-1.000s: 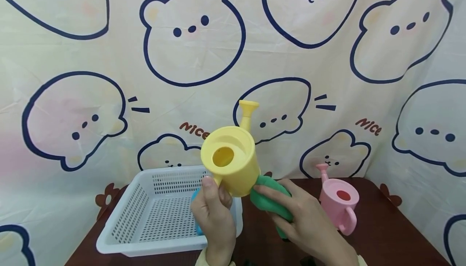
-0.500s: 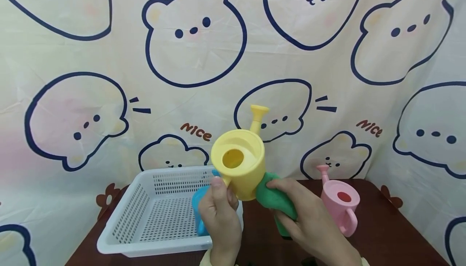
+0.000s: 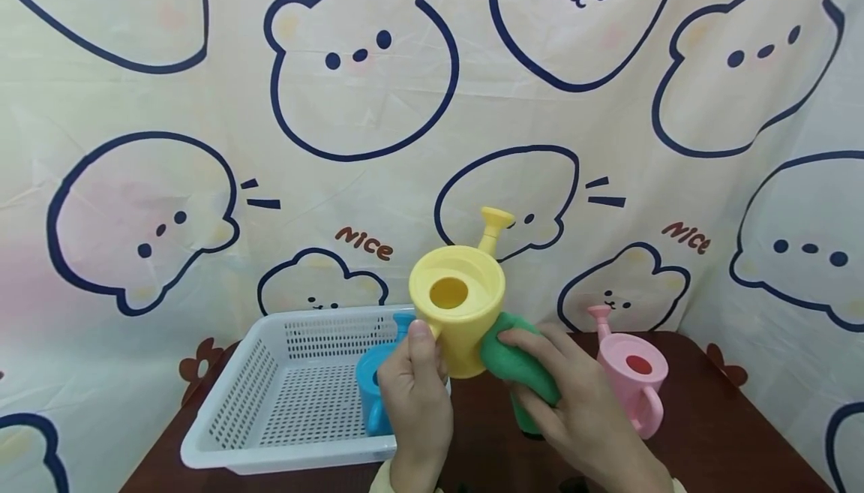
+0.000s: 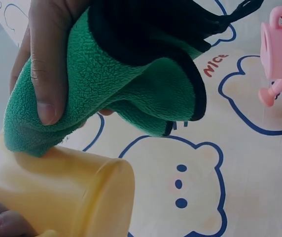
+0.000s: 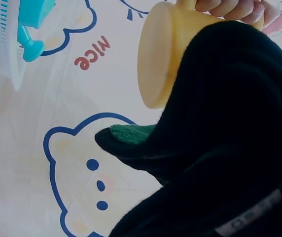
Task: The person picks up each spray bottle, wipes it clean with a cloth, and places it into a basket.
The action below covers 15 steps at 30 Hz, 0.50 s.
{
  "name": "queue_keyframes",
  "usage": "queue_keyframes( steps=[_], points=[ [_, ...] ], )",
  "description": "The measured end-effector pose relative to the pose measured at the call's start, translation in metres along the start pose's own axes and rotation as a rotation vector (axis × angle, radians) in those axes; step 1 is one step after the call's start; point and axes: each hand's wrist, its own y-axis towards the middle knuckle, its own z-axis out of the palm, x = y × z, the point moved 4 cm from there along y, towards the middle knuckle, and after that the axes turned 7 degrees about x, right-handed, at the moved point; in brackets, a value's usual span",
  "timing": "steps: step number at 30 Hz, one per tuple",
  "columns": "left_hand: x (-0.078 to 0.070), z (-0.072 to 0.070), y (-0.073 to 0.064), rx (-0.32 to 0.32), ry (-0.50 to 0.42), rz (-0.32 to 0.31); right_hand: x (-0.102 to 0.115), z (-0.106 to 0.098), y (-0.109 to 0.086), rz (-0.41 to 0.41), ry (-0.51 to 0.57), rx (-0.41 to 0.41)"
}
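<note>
A yellow toy watering can (image 3: pixel 466 335) is held up over the table, its spout pointing away and to the right. My left hand (image 3: pixel 420 410) grips it by the handle, thumb on top. Against the can's right side my right hand (image 3: pixel 583 399) presses a bunched green cloth (image 3: pixel 520 364), pinched between thumb and fingers. The left wrist view shows the cloth's terry face (image 4: pixel 96 79) and black edging touching the can wall (image 4: pixel 67 182). In the right wrist view the cloth's black back (image 5: pixel 225 113) hides most of the right hand.
A white perforated basket (image 3: pixel 290 460) stands at the left on the dark brown table (image 3: pixel 729 418). Inside its right end is a blue watering can (image 3: pixel 371 384). A pink watering can (image 3: pixel 624 377) stands on the table at the right. Behind hangs a printed curtain (image 3: pixel 364 103).
The yellow watering can and both hands have shifted right and slightly down. More of the blue watering can now shows. The cloth stays against the can's side.
</note>
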Motion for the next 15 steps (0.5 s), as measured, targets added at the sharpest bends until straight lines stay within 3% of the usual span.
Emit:
queue_keyframes(
  steps=[7, 15],
  points=[
    [0.0009, 0.0011, -0.0003, 0.025, 0.037, 0.016, 0.0005, -0.002, -0.0003, -0.005, 0.027, -0.048],
    [0.006, 0.0036, -0.0011, 0.063, 0.098, -0.059, 0.0025, -0.0035, -0.0007, 0.042, -0.006, -0.046]
  ],
)
